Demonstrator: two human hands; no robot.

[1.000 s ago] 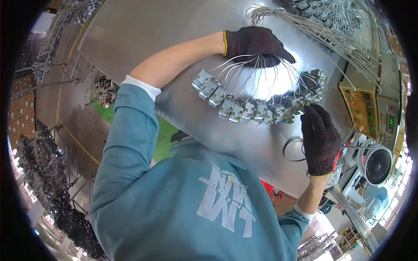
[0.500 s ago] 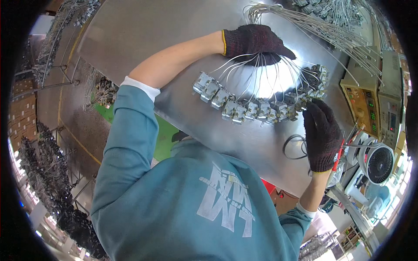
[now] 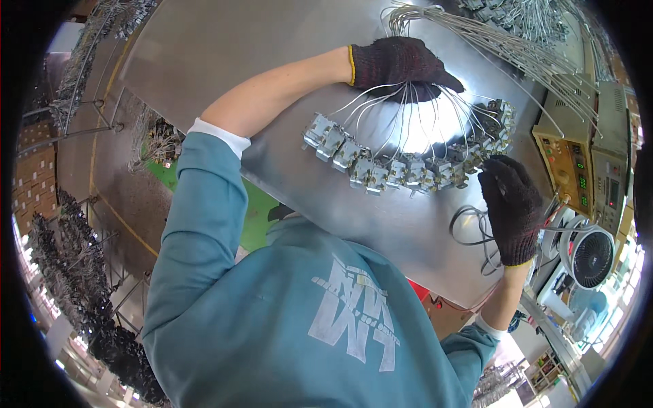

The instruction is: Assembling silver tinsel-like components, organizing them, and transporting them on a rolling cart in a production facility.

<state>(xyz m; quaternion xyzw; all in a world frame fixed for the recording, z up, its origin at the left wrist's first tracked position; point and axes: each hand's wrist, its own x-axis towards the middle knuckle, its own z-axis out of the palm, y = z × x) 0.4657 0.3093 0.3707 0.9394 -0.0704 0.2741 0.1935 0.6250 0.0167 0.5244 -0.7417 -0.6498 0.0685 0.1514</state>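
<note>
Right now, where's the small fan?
Head view, far right: the fan sits off the metal table's right edge, just right of the right hand and below the yellow tester box.

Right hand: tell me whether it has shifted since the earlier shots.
Yes. The right hand has moved up the metal table, from beside the wire loop to the row of metal parts.

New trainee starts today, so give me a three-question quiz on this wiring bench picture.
1. True or false: both hands wear dark knit gloves.
2. Which hand gathers the white wires into a bunch: A left, B right?
3. Fill in: the metal parts lie in a curved ___ on the steel table.

Key: 1 true. 2 A; the right hand rests at the row's end. 3 row.
</note>
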